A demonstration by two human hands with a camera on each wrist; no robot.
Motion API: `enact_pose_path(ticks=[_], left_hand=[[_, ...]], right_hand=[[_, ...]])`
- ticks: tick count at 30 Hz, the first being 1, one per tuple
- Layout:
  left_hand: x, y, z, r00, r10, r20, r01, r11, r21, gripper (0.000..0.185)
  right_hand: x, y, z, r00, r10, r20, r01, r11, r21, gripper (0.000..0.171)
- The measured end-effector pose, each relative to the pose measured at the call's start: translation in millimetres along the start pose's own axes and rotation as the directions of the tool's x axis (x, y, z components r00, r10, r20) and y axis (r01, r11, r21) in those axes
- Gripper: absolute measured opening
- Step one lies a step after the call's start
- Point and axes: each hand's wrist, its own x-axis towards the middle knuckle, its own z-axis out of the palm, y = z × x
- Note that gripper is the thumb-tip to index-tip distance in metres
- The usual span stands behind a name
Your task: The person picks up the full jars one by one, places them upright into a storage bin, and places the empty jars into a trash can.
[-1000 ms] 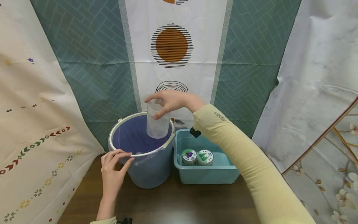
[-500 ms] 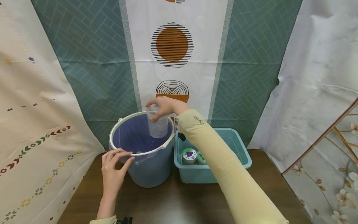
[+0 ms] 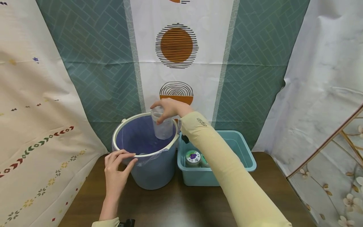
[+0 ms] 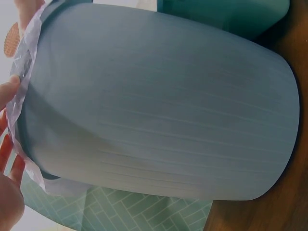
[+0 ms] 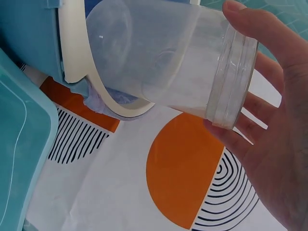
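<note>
Clear plastic jar [image 3: 162, 126] is gripped at its top rim by the right hand [image 3: 169, 107], fingers curled round the threaded neck from above; in the right wrist view the jar [image 5: 168, 67] is seen clamped between thumb and fingers [image 5: 250, 33], and looks empty. Jar is held over the open mouth of the blue bucket [image 3: 153, 171], lower half already below the cream rim [image 3: 124, 121], at the far right side of the opening. Long axis runs near vertical, slightly tilted, base down into the bucket, neck up toward the hand. Key relation: jar hangs straight below the right hand, inside the rim line, so any further travel is judged to be down along that axis; contact with the far rim looks possible, as little gap is visible there. Left hand [image 3: 115, 170] is set on the near-left rim, fingers curled over the thin plastic liner [image 4: 21, 62] folded over the edge; the bucket appears to be steadied by it. Hands are well apart, on opposite sides of the bucket mouth. Right hand is the one on the jar; left is nowhere near it. Teal tub [image 3: 244, 157] stands on the bench [image 3: 175, 205] just right of the bucket, with two lidded jars [image 3: 193, 157] inside, partly hidden by the right sleeve [image 3: 224, 170].
</note>
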Motion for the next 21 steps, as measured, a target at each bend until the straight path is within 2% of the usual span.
enact_pose_path(ticks=[4,13,21], left_hand=[[-0.3,1.5,-0.1,0.999,-0.032,0.016,0.032,0.999,0.005,0.027],[0.1,2.4,1.2,0.999,-0.031,0.012,0.031,0.999,0.005,0.028],[-0.7,1.9,0.5,1.0,-0.029,0.005,0.029,1.0,0.009,0.027]], right_hand=[[-0.1,1.1,0.6,1.0,-0.004,-0.003,0.004,1.0,-0.008,0.072],[-6.1,5.9,3.1,0.999,0.034,-0.013,-0.034,0.999,-0.004,0.088],[-12.0,13.0,7.6,0.999,0.048,-0.018,-0.048,0.999,-0.002,0.088]])
